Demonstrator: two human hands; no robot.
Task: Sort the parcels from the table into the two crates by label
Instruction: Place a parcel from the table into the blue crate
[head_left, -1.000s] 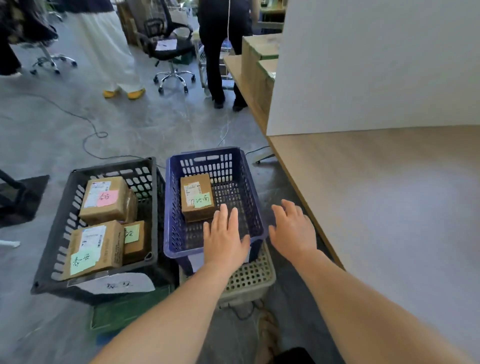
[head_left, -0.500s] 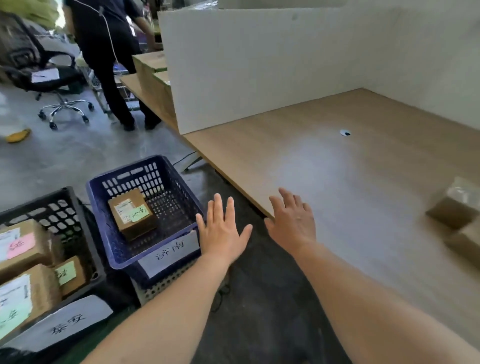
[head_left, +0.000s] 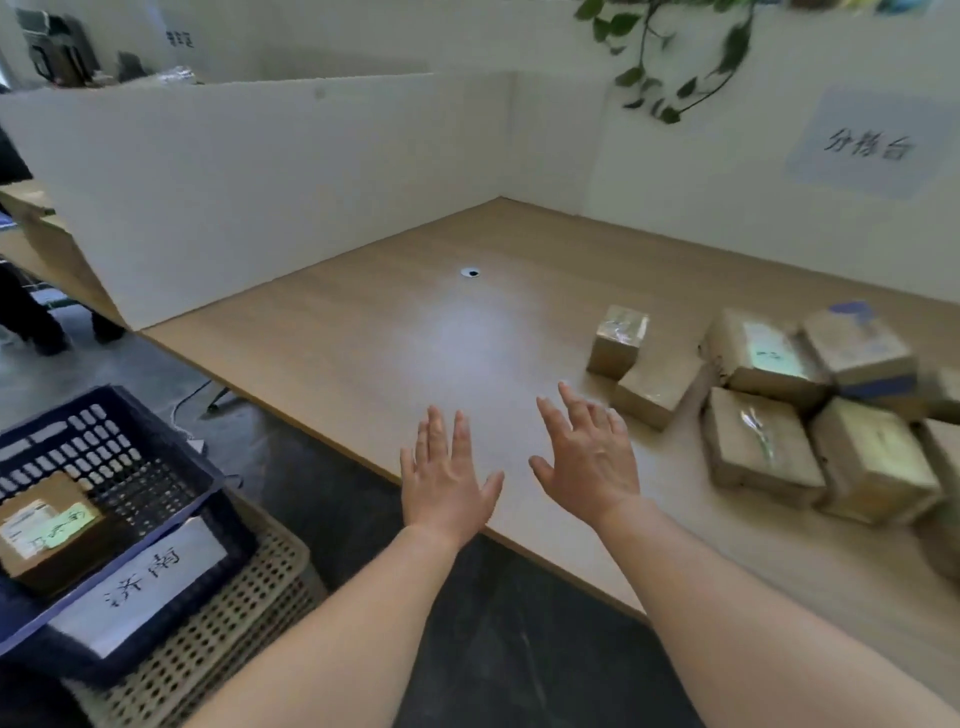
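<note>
Left hand (head_left: 447, 475) and right hand (head_left: 587, 460), both empty with fingers spread apart, hover over the near edge of the pale wooden tabletop (head_left: 415, 332). The brown taped cardboard parcels (head_left: 769, 395) cluster toward the tabletop's right edge; the nearest (head_left: 655, 387) lies just beyond the right fingertips. Best practice: grip it by opposite sides, turn its label upward, and read it before carrying it to the dark blue slotted plastic crate (head_left: 104, 457) below the left edge.

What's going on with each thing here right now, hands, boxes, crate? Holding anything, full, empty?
Left hand: open, fingers spread, holding nothing.
Right hand: open over the table edge, holding nothing.
Blue crate: holds one parcel, mostly unfilled.
Parcel in crate: lying flat, green note on top.
Parcels on table: clustered at the right, taped shut, unsorted.
Table: bare apart from that cluster.
</note>
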